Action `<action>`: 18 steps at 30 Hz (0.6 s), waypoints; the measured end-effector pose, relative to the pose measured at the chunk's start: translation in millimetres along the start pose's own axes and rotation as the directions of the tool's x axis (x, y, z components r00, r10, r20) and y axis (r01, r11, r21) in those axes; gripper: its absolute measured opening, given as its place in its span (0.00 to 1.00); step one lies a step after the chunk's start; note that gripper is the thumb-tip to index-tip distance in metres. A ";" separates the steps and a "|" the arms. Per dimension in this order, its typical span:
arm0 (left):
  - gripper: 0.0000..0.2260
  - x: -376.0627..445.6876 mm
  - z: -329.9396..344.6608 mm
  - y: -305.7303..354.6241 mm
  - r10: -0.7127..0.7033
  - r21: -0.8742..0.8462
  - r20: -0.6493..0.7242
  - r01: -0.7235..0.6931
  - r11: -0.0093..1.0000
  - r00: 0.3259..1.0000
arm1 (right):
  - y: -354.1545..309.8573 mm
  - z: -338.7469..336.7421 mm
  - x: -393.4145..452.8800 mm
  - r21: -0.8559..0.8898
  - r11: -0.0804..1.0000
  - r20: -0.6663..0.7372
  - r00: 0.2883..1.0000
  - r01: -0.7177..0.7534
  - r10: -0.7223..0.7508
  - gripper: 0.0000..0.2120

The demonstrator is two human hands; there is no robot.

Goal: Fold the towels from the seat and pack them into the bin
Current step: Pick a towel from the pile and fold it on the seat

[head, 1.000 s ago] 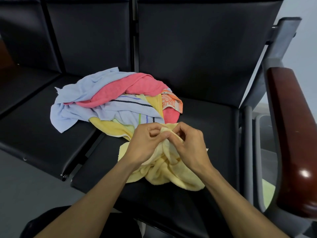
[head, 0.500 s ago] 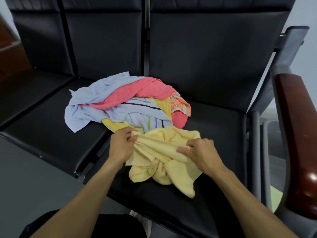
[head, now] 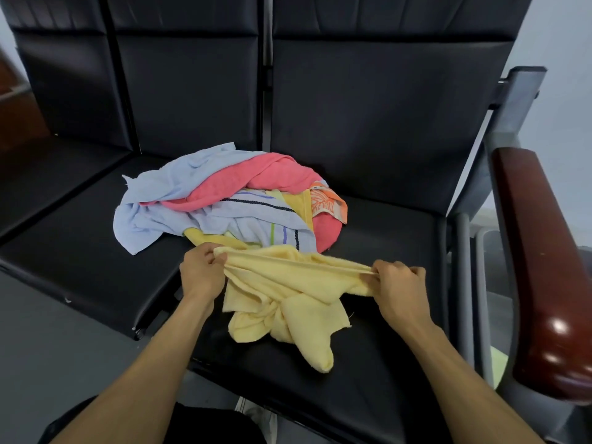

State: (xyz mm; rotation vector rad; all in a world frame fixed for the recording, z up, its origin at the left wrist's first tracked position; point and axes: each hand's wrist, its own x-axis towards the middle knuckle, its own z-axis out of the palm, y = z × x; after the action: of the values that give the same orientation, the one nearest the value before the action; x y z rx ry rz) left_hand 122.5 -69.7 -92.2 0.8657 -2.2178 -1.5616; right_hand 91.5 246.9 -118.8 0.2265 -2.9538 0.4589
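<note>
A pale yellow towel [head: 288,296] lies crumpled on the black seat [head: 384,238], its top edge stretched taut between my hands. My left hand [head: 201,270] pinches the towel's left end, and my right hand [head: 397,283] pinches the right end. Behind them sits a heap of towels: a light blue one [head: 153,203], a pink one [head: 256,181], a striped pale one [head: 256,219] and an orange patterned one [head: 330,203]. No bin is in view.
A row of black padded seats with backrests [head: 368,107] fills the view. A dark red wooden armrest [head: 538,267] on a grey frame stands at the right. Grey floor [head: 48,363] shows at the lower left.
My hands have drawn apart along the yellow towel's edge, the left one leftward and the right one rightward, pulling that edge straight from a bunched-up state.
</note>
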 end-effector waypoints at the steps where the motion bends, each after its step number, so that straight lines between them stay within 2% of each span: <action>1: 0.07 -0.1 -2.1 0.2 -0.005 -0.002 -0.020 0.005 1.000 1.000 | 2.0 -1.4 -0.4 -0.004 1.000 -0.006 1.000 -0.013 0.013 0.16; 3: 0.08 -0.4 -7.6 1.1 -0.008 -0.004 -0.059 0.008 1.000 0.998 | 5.3 -2.3 -2.3 -0.058 0.998 0.041 0.999 -0.023 0.026 0.20; 4: 0.08 -0.7 -10.1 1.5 -0.007 -0.005 -0.075 0.007 1.000 0.997 | 5.3 -2.2 -5.1 -0.085 0.996 0.079 0.996 -0.029 0.035 0.19; 7: 0.08 -3.2 -13.8 2.2 -0.008 -0.009 -0.098 0.007 1.000 0.995 | 4.3 3.7 -12.0 -0.193 0.981 0.159 0.987 -0.005 0.036 0.04; 8: 0.08 -3.8 -14.0 1.6 -0.010 -0.007 -0.099 0.009 1.000 0.995 | 3.8 5.9 -13.0 -0.217 0.976 0.149 0.988 -0.005 0.038 0.09; 13: 0.07 -0.9 -17.9 0.6 -0.027 -0.019 -0.185 0.024 1.000 0.982 | 5.8 -1.9 -11.7 -0.126 0.992 -0.071 0.997 -0.023 0.014 0.18; 15: 0.08 -1.1 -19.0 3.1 -0.025 -0.037 -0.217 0.018 0.999 0.976 | 8.0 -2.4 -10.1 -0.107 0.994 -0.168 0.986 0.000 -0.018 0.16; 18: 0.07 -0.5 -17.9 4.0 -0.023 -0.047 -0.249 0.012 0.999 0.968 | 7.0 -0.8 -6.1 -0.100 0.994 -0.262 0.963 0.038 -0.063 0.06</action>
State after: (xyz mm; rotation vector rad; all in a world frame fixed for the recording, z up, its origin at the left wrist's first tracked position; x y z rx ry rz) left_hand 131.6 -81.9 -81.9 1.0102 -1.9963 -1.4167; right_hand 96.4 254.6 -121.0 0.2111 -2.6927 0.3137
